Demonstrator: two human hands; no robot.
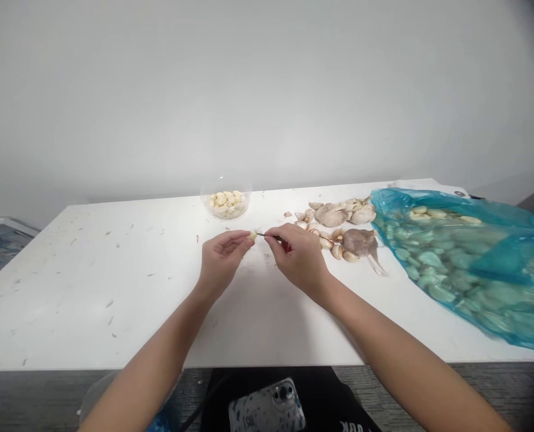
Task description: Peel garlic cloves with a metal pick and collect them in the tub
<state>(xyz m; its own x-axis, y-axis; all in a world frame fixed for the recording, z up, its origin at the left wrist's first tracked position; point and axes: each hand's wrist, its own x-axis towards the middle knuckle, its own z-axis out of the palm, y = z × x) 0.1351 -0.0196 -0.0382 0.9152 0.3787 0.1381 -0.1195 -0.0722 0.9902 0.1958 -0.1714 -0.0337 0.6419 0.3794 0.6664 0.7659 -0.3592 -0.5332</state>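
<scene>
At the far left, beyond the edge of the white laminate surface (91,288), lies a flat, framed blue-grey panel (1,241). Small brown flecks of papery garlic skin (110,303) are scattered over the surface, well left of the pale peeled garlic clove (252,236) that is the centre of the scene. Behind that clove, and slightly left of it, stands a round clear plastic bowl (225,203) holding a heap of peeled cream-coloured cloves.

The left hand (224,255) is curled almost closed, its thumb and fingertips pinching the clove above the surface. The clove sits between the two hands. The right hand (298,258) is also closed, its fingers wrapped in a firm pinch around a small paring knife with a red handle (286,246) and a thin dark blade (265,235), whose tip reaches the clove.

Just right of the clove lie whole purplish-white garlic bulbs (330,215), loose unpeeled cloves (325,243) and torn skins. Farther right, a crumpled translucent blue plastic bag (456,270) holds many more cloves. Below the surface, near the person's dark clothing, rests a smartphone in a speckled case (267,408).
</scene>
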